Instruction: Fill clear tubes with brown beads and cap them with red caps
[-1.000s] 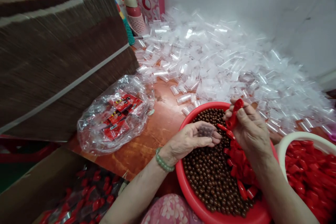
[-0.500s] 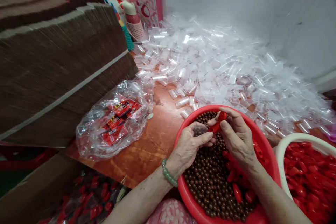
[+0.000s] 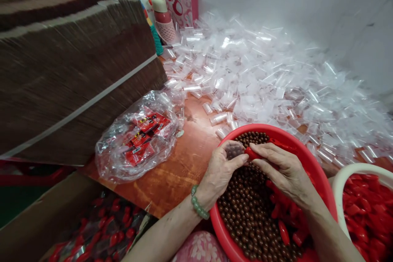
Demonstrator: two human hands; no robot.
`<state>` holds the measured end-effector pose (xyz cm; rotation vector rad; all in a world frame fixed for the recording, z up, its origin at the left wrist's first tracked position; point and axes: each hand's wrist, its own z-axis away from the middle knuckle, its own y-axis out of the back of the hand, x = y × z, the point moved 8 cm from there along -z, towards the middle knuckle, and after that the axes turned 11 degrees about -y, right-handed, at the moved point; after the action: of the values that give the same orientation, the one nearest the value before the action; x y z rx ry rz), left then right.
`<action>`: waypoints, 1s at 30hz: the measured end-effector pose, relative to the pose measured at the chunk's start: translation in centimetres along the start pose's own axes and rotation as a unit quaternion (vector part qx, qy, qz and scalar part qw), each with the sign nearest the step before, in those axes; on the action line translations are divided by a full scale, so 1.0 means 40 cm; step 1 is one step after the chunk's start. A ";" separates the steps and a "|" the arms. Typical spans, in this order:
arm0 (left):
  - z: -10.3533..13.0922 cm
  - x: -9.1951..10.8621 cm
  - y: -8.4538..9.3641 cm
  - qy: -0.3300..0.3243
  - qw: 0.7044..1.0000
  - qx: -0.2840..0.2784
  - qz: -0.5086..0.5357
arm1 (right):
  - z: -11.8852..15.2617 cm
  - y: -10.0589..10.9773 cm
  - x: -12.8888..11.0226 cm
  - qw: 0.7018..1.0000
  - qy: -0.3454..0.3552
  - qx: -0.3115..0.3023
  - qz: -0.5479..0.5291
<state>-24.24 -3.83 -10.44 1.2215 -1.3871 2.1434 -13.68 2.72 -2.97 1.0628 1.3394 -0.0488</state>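
Where my view begins, far left: a tall stack of brown cardboard (image 3: 61, 77), held by 1 pale strap.
Below the stack: an open carton (image 3: 37, 217), with red and clear pieces (image 3: 107, 233) heaped inside it.
Beside the stack: a clear plastic bag (image 3: 107, 155) on the orange-brown tabletop (image 3: 162, 180), with red printed packets (image 3: 141, 147) showing through.
Behind the plastic bag, near the wall: 1 bottle (image 3: 162, 16) with a cream top, just beside a pink patterned bag (image 3: 184, 4).
Left wrist: 1 green bead bracelet (image 3: 199, 204).
Left grip: my left hand (image 3: 219, 170) is nearly closed, the clear container (image 3: 235, 151) lying across my fingers and my thumb tip against the red piece.
Clear container: dark round shapes show inside it, above the red basin (image 3: 216, 225).
Red piece: the red piece (image 3: 252, 154) sits between my 2 hands, at the right end of the container.
Right grip: my right hand (image 3: 281, 168) pinches it, thumb below and fingers above, only slightly open.
Under my hands: brown balls (image 3: 245, 208) fill the basin's left side, loose red pieces (image 3: 288, 213) its right.
Behind the basin: a wide heap of clear tubes (image 3: 260, 77).
Far right: a cream basin (image 3: 339, 192) full of red parts (image 3: 365, 208).
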 end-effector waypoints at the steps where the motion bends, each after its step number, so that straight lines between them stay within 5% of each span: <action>1: 0.000 -0.001 0.002 0.002 1.000 -0.001 -0.003 | 0.003 -0.002 -0.002 1.000 0.002 -0.009 0.005; 9: 0.002 -0.012 0.011 0.005 0.999 -0.029 -0.044 | 0.018 -0.010 -0.012 0.998 0.033 0.028 0.038; 18: 0.037 -0.035 -0.052 0.118 0.979 -0.160 0.047 | 0.006 0.022 0.061 0.983 -0.122 0.069 -0.116; 30: 0.051 -0.055 -0.065 0.136 0.958 -0.248 0.052 | 0.001 -0.002 0.021 0.997 -0.058 0.019 -0.040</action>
<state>-20.29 -3.93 -10.30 0.6517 -1.7432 1.7758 -13.43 3.09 -3.69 1.0238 1.2789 -0.1935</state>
